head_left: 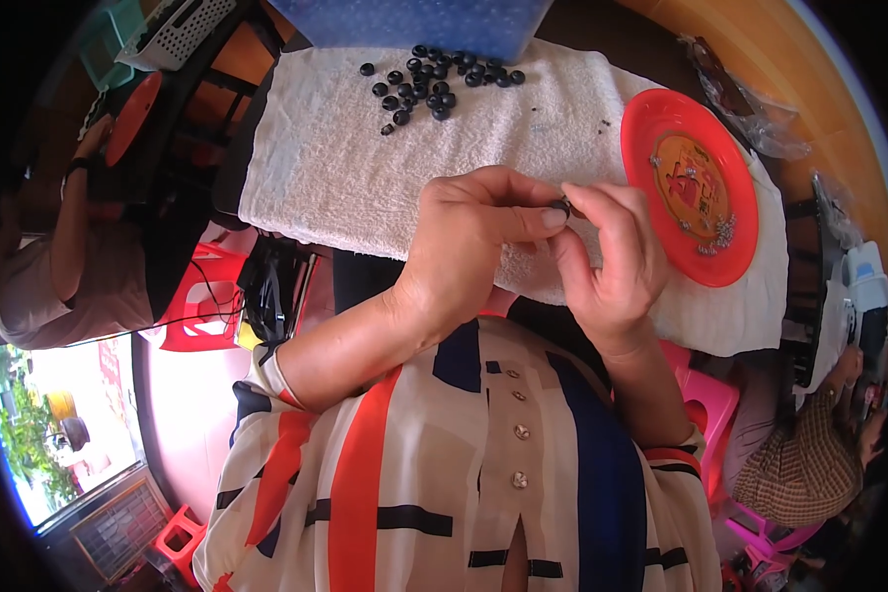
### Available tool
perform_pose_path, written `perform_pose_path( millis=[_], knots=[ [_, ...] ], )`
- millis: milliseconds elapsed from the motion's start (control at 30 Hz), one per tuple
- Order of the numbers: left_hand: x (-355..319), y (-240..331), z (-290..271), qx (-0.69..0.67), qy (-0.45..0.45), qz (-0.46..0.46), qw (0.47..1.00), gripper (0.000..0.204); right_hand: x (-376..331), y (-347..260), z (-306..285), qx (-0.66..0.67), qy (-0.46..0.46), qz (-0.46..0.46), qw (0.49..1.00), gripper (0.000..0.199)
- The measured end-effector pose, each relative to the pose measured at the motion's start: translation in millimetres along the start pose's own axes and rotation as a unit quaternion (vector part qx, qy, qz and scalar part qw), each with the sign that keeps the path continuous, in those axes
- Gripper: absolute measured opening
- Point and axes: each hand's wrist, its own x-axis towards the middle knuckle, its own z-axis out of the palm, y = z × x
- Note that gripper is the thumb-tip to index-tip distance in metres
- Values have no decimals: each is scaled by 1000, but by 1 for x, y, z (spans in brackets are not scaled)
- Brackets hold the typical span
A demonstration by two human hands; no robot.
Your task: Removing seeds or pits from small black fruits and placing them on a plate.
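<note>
In front of my chest, both hands meet over the near part of a white towel. My left hand pinches a small black round piece between thumb and fingers. Closing on the same piece from the other side are the fingertips of my right hand; they hide much of it. Beyond my hands lies a loose cluster of black round pieces, some showing holes. To the right, a red plate carries small shiny metal bits.
A blue translucent bin stands at the towel's far edge. Clear plastic bags lie past the plate. At far left another person's hand is near a red plate; another seated person is at right, by pink stools.
</note>
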Motion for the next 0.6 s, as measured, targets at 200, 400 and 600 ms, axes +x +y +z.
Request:
perform_pose_path(
  millis=[200,400,600],
  knots=[
    [-3,-2,5,-84,13,-33,996,13,0,-1,1,4,1,6,1000,36],
    [0,1,3,-87,-24,-66,994,16,4,1,-8,17,-4,-23,1000,31],
    [6,7,-2,-166,-91,-120,975,16,3,9,-14,47,-9,-42,998,23]
  ],
)
